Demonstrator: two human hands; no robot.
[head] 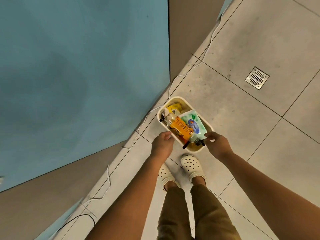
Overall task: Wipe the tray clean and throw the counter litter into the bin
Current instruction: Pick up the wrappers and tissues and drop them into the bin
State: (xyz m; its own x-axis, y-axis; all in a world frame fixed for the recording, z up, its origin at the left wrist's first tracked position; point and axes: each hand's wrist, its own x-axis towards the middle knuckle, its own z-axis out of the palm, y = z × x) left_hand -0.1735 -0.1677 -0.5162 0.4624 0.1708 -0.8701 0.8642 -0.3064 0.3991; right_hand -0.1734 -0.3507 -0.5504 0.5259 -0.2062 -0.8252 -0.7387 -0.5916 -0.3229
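1. On grey tiled floor (251, 135), close to foot of the blue counter panel (78, 75): small cream plastic rectangular bin (194, 149), open top, no lid seen.
2. Bin contents, heaped to rim: clear plastic bottle w/ orange label (181, 129) lying along bin's length; white-and-green soft pouch (194, 124) beside it, on bin's far-right side; yellow wrapper (174, 107) at bin's far end. Black bits at both ends of bin, can't tell what.
3. Left hand (161, 145) over bin's left long side, fingers loosely curled, holding nothing; can't tell if touching the rim.
4. Right hand (217, 144) at bin's near-right corner, fingers spread loose and empty, tips just beside the pouch edge; contact unclear.
5. Near side of bin: two feet in cream perforated clogs (192, 166), olive trousers above.
6. White cable (143, 122) runs along floor past bin's left side, at base of counter panel.
7. Square metal floor drain (257, 77) well apart from bin, far-right.
8. Tray not in view.
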